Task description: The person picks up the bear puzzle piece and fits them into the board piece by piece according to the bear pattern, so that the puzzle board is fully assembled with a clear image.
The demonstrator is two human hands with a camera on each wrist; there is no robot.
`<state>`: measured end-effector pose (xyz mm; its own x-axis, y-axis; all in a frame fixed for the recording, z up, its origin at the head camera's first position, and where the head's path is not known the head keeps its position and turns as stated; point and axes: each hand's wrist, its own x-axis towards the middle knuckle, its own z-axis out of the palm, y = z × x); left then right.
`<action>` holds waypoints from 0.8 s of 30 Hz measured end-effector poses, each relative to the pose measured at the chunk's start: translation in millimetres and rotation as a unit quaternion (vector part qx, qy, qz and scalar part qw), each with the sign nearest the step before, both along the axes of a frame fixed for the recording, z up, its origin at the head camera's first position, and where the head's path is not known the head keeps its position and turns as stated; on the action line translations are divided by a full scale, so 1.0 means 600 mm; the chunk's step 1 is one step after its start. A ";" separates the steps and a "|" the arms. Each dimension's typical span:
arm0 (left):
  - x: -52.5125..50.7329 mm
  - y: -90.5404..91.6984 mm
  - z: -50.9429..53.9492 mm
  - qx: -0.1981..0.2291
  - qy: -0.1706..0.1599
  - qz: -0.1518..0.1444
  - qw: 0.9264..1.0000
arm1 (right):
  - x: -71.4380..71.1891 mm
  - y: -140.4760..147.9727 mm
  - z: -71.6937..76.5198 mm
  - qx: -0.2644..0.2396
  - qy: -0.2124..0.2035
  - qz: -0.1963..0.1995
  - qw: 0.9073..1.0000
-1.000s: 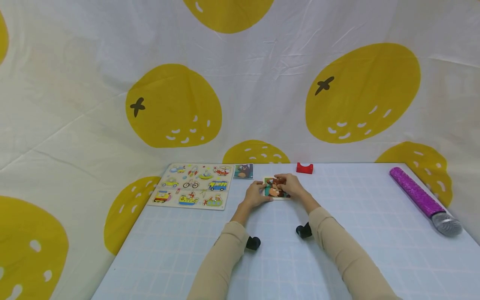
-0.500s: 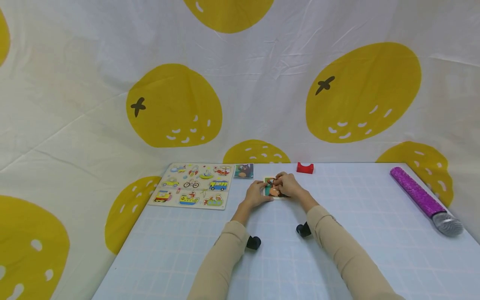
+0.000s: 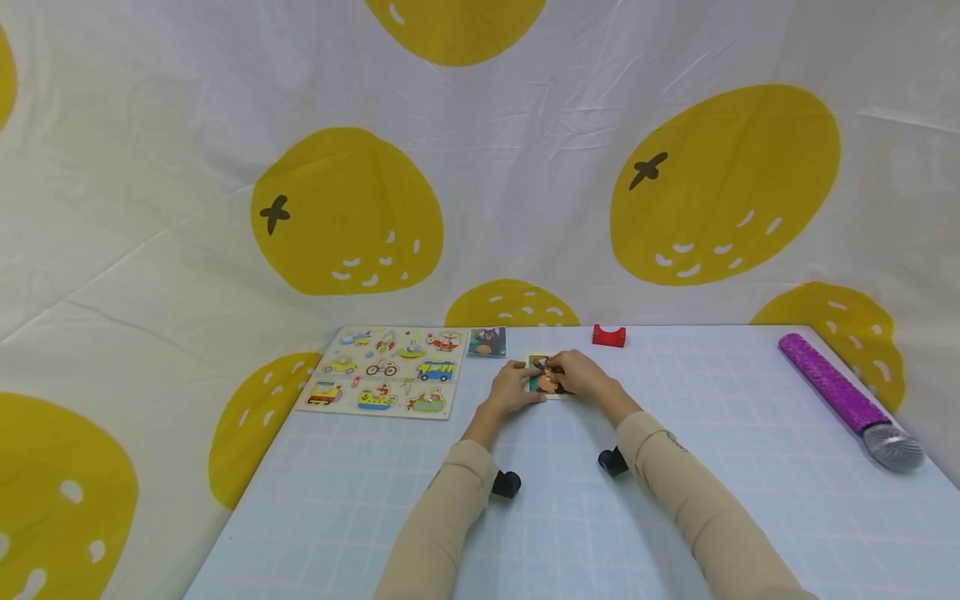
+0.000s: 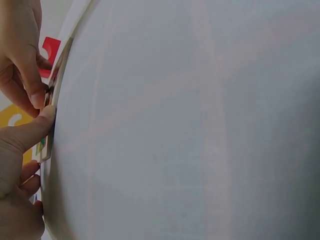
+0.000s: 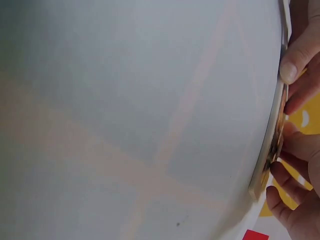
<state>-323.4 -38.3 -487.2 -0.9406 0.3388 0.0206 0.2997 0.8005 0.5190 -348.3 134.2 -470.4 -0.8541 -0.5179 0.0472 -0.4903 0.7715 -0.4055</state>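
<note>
A small picture puzzle (image 3: 548, 384) in a pale wooden frame lies flat on the table, showing a brown animal on a green ground. My left hand (image 3: 510, 387) holds it at its left side, the thumb against the near edge. From the right, my right hand (image 3: 585, 377) reaches over the picture and pinches a small puzzle piece on it, whose outline is mostly hidden by the fingers. Seen edge-on in the left wrist view, the puzzle's frame (image 4: 62, 75) lies under both hands. The right wrist view also shows the puzzle's frame (image 5: 268, 150) from the side.
A vehicle picture board (image 3: 390, 383) lies to the left. Beside it is a small animal picture card (image 3: 487, 342). A red notched block (image 3: 609, 337) stands at the back. A purple glittery microphone (image 3: 832, 382) with a silver head lies far right. A patterned cloth (image 3: 525, 183) hangs behind.
My right hand's fingers have shifted slightly over the puzzle, rising a little and then lowering toward its middle. The left hand stays at the puzzle's left side.
</note>
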 end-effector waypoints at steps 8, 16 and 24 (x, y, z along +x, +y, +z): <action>-0.001 -0.001 -0.001 0.001 0.000 0.001 1.000 | 0.008 -0.005 0.007 -0.001 -0.025 -0.010 1.000; 0.001 -0.003 -0.001 0.004 0.000 0.001 1.000 | 0.016 -0.006 -0.002 -0.027 -0.002 -0.012 1.000; -0.001 -0.002 -0.003 0.005 0.001 -0.002 1.000 | 0.023 -0.006 0.001 0.025 0.012 -0.048 0.998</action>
<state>-324.1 -39.7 -488.9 -0.9395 0.3417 0.0261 0.3036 0.7946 0.5258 -334.8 130.4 -469.9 -0.8986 -0.4366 0.0438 -0.4227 0.8343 -0.3539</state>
